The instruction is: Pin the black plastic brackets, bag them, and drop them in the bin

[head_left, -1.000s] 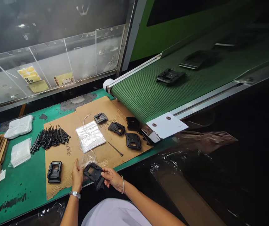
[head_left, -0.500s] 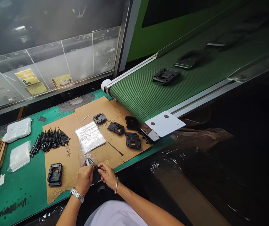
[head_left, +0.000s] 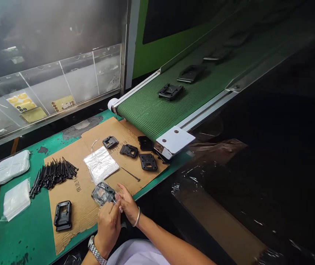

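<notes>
A black plastic plate sits inside a clear plastic bag (head_left: 103, 193) at the front edge of the cardboard sheet (head_left: 74, 206). My left hand (head_left: 108, 228) and my right hand (head_left: 127, 206) meet at the bag's right edge, and their fingertips pinch it there. Further back on the cardboard lie several loose black plates, including one (head_left: 148, 162) near the belt and one (head_left: 63, 215) at the front left. A stack of flat clear bags (head_left: 101, 164) lies just beyond my hands, with a single black cable tie (head_left: 130, 174) to its right.
A pile of black cable ties (head_left: 53, 175) lies on the cardboard. White packs (head_left: 16, 198) stand on the green bench (head_left: 27, 145) to the left. A green mesh conveyor belt (head_left: 157, 106) carrying black plates (head_left: 170, 91) ends at the bench's back right.
The black plate, held up in both hands a second ago, now lies inside the clear bag on the cardboard. My hands have closed in on the bag's edge. Plates on the belt have shifted.
</notes>
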Tool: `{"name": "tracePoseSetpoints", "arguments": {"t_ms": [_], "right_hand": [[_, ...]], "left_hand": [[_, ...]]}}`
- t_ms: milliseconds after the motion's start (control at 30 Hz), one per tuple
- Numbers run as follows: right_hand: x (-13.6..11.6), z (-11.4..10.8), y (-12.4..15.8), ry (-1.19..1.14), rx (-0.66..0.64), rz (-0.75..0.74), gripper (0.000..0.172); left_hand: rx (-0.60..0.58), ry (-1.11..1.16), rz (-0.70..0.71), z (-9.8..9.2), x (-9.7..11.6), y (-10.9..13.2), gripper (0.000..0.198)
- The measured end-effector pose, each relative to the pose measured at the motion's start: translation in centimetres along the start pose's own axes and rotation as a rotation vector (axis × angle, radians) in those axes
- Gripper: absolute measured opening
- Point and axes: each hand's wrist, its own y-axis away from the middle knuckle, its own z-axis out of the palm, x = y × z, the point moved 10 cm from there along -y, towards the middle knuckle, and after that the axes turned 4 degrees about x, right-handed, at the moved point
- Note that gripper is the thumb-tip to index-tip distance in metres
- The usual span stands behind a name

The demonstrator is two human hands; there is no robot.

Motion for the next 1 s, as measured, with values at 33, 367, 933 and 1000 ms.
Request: {"name": "tracePoseSetpoints", "arguments": {"t_ms": [33, 367, 933, 1000], "right_hand": [[0.0, -0.6, 0.0, -0.074, 0.047, 0.047, 0.079], [-4.5, -2.5, 2.9, -0.13, 0.106, -0.094, 0.077], [-13.1, -21.1, 10.5, 0.119, 0.473, -0.333, 0.049], [-12.6, -25.1, 11.7, 0.198, 0.552, -0.304, 0.05]], "left_hand": [[0.021, 0.022, -0.005, -0.5, 0.1, 0.2, 0.024], [0.005, 0.266, 0.179, -0.5, 6.3, -0.9, 0.025], [-0.007, 1.658, -1.56, 17.7, 9.7, -1.7, 0.007], [-0.031, 1.649, -1.602, 20.3, 10.8, -2.4, 0.008]]}}
